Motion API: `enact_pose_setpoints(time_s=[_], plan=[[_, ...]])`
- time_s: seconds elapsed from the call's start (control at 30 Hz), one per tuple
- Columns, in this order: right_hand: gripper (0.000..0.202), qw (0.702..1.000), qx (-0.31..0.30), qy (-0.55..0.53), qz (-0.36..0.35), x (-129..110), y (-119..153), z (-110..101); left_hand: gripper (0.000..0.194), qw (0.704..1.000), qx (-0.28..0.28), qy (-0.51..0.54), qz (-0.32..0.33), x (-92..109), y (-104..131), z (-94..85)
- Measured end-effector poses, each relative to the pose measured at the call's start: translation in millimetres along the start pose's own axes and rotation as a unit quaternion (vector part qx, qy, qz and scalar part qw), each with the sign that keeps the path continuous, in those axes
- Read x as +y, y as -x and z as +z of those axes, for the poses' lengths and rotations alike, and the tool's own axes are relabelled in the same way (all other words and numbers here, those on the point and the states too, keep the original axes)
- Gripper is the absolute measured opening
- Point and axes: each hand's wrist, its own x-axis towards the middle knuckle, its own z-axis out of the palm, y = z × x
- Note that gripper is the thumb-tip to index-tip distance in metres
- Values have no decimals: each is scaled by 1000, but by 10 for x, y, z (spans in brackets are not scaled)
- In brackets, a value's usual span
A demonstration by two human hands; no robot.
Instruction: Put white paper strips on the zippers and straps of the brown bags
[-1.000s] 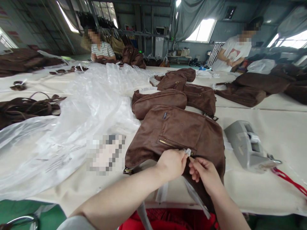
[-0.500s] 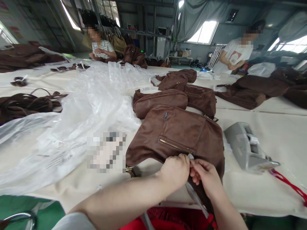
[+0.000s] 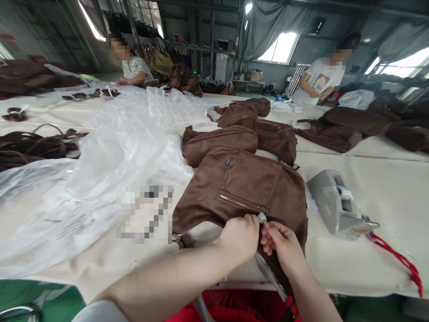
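A brown leather shoulder bag (image 3: pixel 250 179) lies flat before me, its brass zip pocket facing up. At its near edge my left hand (image 3: pixel 241 237) is closed in a fist around the bag's strap; the fingers are mostly turned away from view. A small white wrapping strip (image 3: pixel 262 218) sticks up between my two hands. My right hand (image 3: pixel 279 243) pinches at this strip with thumb and forefinger, close beside the left hand. Below the hands the brown strap (image 3: pixel 281 275) and a pale translucent ribbon (image 3: pixel 270 273) hang toward the table's edge.
A grey tape dispenser (image 3: pixel 331 203) stands right of the bag, with a red cord (image 3: pixel 397 257) near it. To the left are a blurred-out phone-like object (image 3: pixel 145 214) and crumpled clear plastic bags (image 3: pixel 134 138). More brown bags (image 3: pixel 219 143) lie behind. Two people stand across the table.
The whole view has shifted slightly, so things sit a little further left. Both hands stay at the same spot on the bag, the white strip still between them.
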Motion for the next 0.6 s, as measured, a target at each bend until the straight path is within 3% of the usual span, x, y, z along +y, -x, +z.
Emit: enact_pose_setpoints(time_s=[0.13,0.3,0.4,0.47,0.5,0.6], plan=[[40,1000,8,7,-17,23,55,-13,17,998,-26,48,9,-81,-17,-81],[38,999,6,33,-37,27,91,1,30,991,-29,126,-45,-110,-46,-100],[32,998,21,35,-50,46,116,31,29,968,-31,235,-78,-126,-101,-74],[28,997,26,38,-61,61,130,52,27,920,-44,374,-112,-123,-134,-51],[27,997,26,40,-66,67,134,60,28,875,-62,461,-136,-117,-145,-41],[27,997,21,40,-66,82,123,68,25,668,-133,700,-216,-109,-154,-26]])
